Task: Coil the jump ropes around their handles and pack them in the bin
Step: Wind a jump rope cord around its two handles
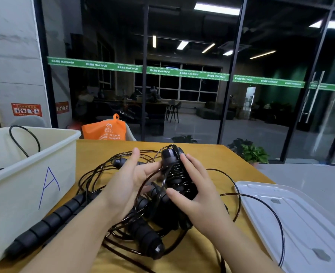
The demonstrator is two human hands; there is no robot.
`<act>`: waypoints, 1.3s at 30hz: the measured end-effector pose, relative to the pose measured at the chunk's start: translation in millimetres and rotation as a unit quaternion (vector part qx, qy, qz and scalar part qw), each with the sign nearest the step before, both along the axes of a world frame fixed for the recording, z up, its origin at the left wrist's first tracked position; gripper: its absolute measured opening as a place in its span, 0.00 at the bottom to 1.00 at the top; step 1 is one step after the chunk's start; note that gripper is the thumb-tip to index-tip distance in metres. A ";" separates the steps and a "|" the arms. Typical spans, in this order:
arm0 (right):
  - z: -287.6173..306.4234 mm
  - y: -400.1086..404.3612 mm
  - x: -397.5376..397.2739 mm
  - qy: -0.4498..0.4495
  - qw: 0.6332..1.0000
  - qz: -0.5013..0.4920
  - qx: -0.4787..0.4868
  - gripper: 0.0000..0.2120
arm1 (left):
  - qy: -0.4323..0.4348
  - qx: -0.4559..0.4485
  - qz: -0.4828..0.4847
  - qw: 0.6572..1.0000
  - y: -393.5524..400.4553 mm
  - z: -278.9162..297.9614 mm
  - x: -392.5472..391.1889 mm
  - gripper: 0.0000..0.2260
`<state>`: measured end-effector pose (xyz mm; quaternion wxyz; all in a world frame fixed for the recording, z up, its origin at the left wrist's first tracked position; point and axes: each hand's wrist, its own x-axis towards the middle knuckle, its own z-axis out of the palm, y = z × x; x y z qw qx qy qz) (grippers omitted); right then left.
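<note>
Gripping a pair of handles (179, 180) wound with black cord, right hand (197, 191) curls round them above the yellow table (198, 249); left hand (127, 180) open-fingered, touching the cord. Loose ropes (111, 174) underneath. Bin (50, 154) at left.

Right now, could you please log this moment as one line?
right hand holds coiled handles | left hand feeds rope | bin left | lid right

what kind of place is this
Probably a gym or fitness studio's front area: a green band reading "MAXIMUM" runs across the glass wall, exercise machines stand in the dark hall behind, and jump ropes lie on the table.
</note>
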<state>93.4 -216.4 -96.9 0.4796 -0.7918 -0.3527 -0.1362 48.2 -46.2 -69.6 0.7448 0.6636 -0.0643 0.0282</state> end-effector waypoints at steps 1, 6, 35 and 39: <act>-0.3 -0.5 1.5 0.012 1.000 -0.005 0.016 0.35 | 0.010 -0.040 0.009 0.999 2.4 -1.3 2.5 0.34; 3.7 -1.5 2.0 0.060 0.995 -0.018 0.079 0.32 | 0.066 -0.219 0.025 0.973 4.9 -9.0 6.6 0.20; 4.3 8.2 1.4 0.222 0.958 -0.053 0.172 0.05 | -0.029 -0.001 0.227 0.974 -39.5 -28.5 12.6 0.05; 6.0 -1.3 15.8 0.348 0.879 -0.036 0.323 0.15 | -0.025 -0.001 0.202 0.979 -40.5 -27.1 11.1 0.04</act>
